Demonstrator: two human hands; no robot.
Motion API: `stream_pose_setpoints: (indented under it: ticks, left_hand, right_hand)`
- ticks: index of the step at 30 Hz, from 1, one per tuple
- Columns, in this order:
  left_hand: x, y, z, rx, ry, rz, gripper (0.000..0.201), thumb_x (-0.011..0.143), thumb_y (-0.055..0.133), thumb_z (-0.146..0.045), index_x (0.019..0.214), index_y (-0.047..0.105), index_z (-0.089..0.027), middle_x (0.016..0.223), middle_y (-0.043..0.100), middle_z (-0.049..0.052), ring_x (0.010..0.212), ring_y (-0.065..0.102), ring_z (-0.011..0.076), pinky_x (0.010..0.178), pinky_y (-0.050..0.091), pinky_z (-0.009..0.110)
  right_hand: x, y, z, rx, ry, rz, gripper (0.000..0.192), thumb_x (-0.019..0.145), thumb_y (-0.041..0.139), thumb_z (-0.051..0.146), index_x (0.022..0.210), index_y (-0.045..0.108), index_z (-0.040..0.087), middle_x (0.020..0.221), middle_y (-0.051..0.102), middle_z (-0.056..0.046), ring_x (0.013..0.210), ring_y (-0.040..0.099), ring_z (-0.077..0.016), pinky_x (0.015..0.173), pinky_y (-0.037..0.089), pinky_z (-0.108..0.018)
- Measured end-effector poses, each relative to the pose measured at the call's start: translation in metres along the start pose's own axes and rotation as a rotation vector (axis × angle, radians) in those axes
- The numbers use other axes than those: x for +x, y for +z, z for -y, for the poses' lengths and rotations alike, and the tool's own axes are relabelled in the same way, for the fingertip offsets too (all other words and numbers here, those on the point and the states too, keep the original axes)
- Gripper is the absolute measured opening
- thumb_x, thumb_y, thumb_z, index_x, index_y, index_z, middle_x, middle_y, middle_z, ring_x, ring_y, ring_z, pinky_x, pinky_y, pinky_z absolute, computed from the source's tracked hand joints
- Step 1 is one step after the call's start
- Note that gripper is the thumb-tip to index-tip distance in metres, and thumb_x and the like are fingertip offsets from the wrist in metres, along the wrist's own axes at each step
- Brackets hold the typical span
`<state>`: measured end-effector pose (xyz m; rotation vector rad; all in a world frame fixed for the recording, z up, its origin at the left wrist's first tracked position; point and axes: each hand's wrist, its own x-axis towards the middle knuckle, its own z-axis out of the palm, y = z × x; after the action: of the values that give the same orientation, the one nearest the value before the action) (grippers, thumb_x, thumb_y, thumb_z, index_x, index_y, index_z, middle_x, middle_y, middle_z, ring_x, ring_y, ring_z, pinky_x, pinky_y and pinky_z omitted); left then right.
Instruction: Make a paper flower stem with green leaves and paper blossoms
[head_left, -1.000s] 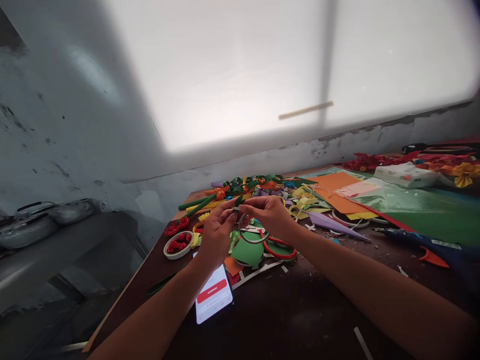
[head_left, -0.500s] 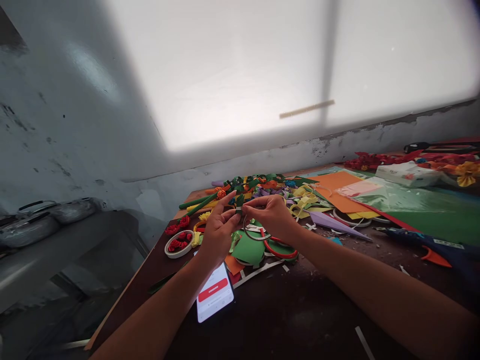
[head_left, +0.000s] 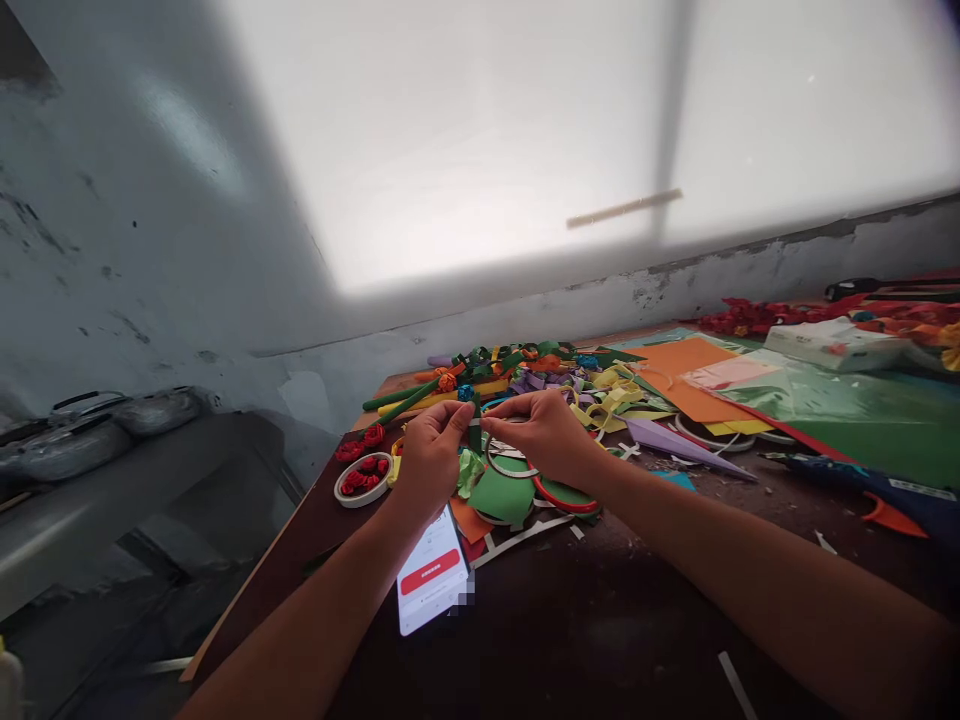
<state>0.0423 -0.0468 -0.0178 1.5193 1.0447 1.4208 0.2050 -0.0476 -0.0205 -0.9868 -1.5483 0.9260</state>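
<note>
Green paper strip (head_left: 475, 437) stands between left hand (head_left: 430, 450) and right hand (head_left: 555, 435), both pinching it.

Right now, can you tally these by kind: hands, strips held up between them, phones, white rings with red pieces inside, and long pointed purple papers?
Hands: 2, left hand and right hand
Dark green strip: 1
Phone: 1
White ring with red pieces: 1
Pointed purple paper: 1
Total: 6

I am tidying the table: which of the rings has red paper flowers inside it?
The white tape roll farthest left: red paper flowers lie inside it, while the red ring and the thin pale ring by the right hand show none.
</note>
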Motion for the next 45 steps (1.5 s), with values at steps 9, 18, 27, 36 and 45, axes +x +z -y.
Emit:
stream_pose_setpoints:
  ticks: [9, 18, 27, 36, 45]
  left_hand:
    - [-0.001, 0.001, 0.001, -0.135, -0.023, 0.003, 0.030, 0.078, 0.077, -0.045, 0.078, 0.069, -0.016, 0.067, 0.059, -0.002, 0.062, 0.049, 0.0107, 0.060, 0.040, 0.023]
    - [-0.002, -0.009, -0.019, -0.173, -0.136, 0.153, 0.047, 0.080, 0.072, -0.059, 0.086, 0.075, -0.013, 0.066, 0.066, 0.004, 0.065, 0.063, 0.0166, 0.066, 0.052, 0.030]
    - [0.004, -0.016, -0.018, 0.040, -0.197, 0.212, 0.032, 0.069, 0.085, -0.034, 0.091, 0.080, -0.011, 0.083, 0.076, 0.009, 0.073, 0.067, 0.0157, 0.072, 0.053, 0.028]
    - [0.002, -0.018, -0.016, 0.424, 0.023, 0.326, 0.026, 0.087, 0.064, -0.032, 0.097, 0.077, -0.013, 0.083, 0.075, 0.007, 0.071, 0.063, 0.0170, 0.062, 0.045, 0.027]
    - [-0.002, -0.026, -0.010, 0.679, 0.257, 0.443, 0.034, 0.099, 0.049, -0.036, 0.128, 0.056, -0.021, 0.088, 0.068, 0.003, 0.078, 0.062, 0.0185, 0.070, 0.046, 0.028]
  right_hand:
    - [0.003, 0.000, -0.005, 0.025, -0.014, 0.034, 0.033, 0.078, 0.073, 0.044, 0.084, 0.082, 0.013, 0.070, 0.073, -0.005, 0.060, 0.056, -0.0153, 0.051, 0.035, -0.026]
    - [-0.010, -0.017, 0.000, -1.114, -0.865, -0.133, 0.028, 0.096, 0.056, 0.014, 0.075, 0.073, 0.021, 0.069, 0.068, -0.001, 0.062, 0.055, -0.0134, 0.063, 0.027, -0.035]
    - [-0.007, -0.017, -0.004, -1.218, -1.034, -0.136, 0.025, 0.096, 0.060, 0.016, 0.073, 0.068, 0.020, 0.066, 0.064, 0.001, 0.062, 0.052, -0.0146, 0.064, 0.026, -0.035]
    - [-0.007, -0.018, -0.003, -1.296, -1.011, -0.012, 0.026, 0.098, 0.058, 0.016, 0.074, 0.068, 0.019, 0.068, 0.064, 0.000, 0.064, 0.053, -0.0160, 0.066, 0.027, -0.035]
    - [-0.010, -0.021, 0.001, -1.216, -0.870, 0.134, 0.010, 0.096, 0.065, 0.021, 0.097, 0.074, 0.021, 0.097, 0.076, -0.001, 0.077, 0.066, -0.0169, 0.065, 0.033, -0.033]
